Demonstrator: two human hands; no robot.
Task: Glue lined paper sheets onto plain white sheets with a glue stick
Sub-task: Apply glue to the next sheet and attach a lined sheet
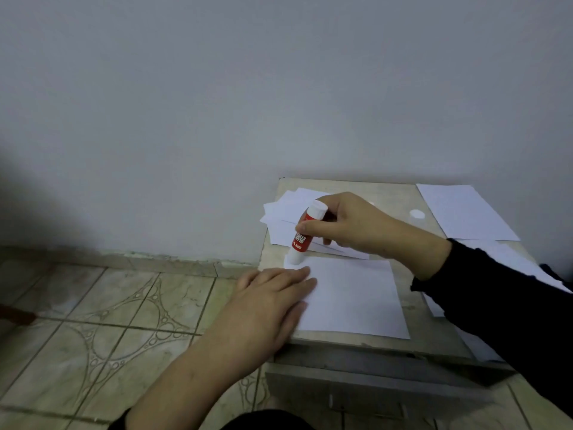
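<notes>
Your left hand [273,293] lies flat with straight fingers on the near-left part of the white sheet [353,296], pinning it to the table [403,305]. Keep that pressure steady, since the paper will likely slide or wrinkle once the glue drags across it. Just beyond those fingertips, the glue stick [303,232] meets the sheet's far-left corner, tilted, its glue end down. Your right hand [350,225] wraps around its upper barrel, fingers curled tight. Work from this corner along the edges in overlapping strokes, pressing lightly. Past the right hand lies a loose pile of sheets [288,209]; whether they are lined I cannot tell. Right of that hand sit a small white cap [417,214] and more paper [465,212].
</notes>
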